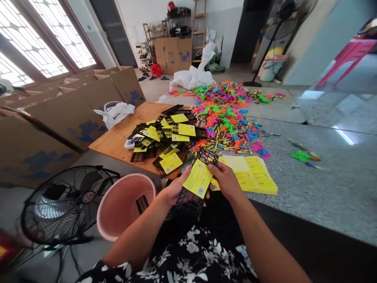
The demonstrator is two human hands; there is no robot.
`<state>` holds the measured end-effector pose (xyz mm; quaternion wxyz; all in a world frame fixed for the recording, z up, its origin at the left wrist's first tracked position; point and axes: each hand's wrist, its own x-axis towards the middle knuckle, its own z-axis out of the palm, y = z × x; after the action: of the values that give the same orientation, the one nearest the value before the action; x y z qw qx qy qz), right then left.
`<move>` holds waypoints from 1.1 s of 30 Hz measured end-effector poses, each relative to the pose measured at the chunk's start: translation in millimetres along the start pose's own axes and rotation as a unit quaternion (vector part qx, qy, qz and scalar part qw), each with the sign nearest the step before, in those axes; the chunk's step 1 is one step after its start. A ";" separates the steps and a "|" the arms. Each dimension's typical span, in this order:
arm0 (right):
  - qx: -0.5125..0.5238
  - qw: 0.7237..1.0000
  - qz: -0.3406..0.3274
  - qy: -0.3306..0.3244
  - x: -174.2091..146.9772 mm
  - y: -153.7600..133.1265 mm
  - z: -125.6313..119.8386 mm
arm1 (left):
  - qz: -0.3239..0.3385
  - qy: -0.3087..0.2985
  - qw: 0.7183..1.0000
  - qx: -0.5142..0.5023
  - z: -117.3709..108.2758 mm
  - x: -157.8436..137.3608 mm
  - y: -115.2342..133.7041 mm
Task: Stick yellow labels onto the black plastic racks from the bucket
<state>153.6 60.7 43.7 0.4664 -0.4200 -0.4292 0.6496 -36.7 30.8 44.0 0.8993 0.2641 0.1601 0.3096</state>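
Note:
Between my two hands is a black plastic lattice tray with a yellow printed card (198, 179) lying across it. My left hand (176, 186) grips the tray's left side, thumb along the card's edge. At the upper right my right hand (225, 177) is closed on the tray and card, its thumb pressing near the card's corner. Just beyond my right hand lies a stack of yellow printed sheets (259, 175). Ahead to the left, a heap of similar black trays with yellow cards (171, 162) covers part of a wooden board (108, 145).
A pile of bright plastic toy pieces (226, 114) spreads over the grey stone surface (332, 204). Left of me stand a pink bucket (126, 181) with a black tray inside, a black fan (67, 200) and cardboard boxes (82, 106). A white plastic bag (114, 114) rests on the board.

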 end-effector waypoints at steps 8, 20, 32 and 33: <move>0.162 0.983 0.092 0.001 -7.9 -5.4 4.4 | 0.009 0.022 1.000 0.018 9.9 -5.8 -8.5; -0.193 0.948 -0.085 0.239 0.9 2.5 1.8 | -0.017 0.120 0.982 0.148 17.6 -4.5 -17.1; -0.278 0.919 -0.167 0.226 -14.8 22.6 3.8 | 0.006 0.143 0.986 0.079 23.1 4.5 -26.6; -0.270 0.924 -0.171 0.212 -15.2 25.4 0.4 | -0.002 0.147 0.986 0.082 21.2 3.0 -27.4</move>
<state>150.2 41.0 21.9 0.5196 -0.5776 -0.5449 0.3155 -11.9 6.4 45.0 0.8420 0.2884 0.3153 0.3293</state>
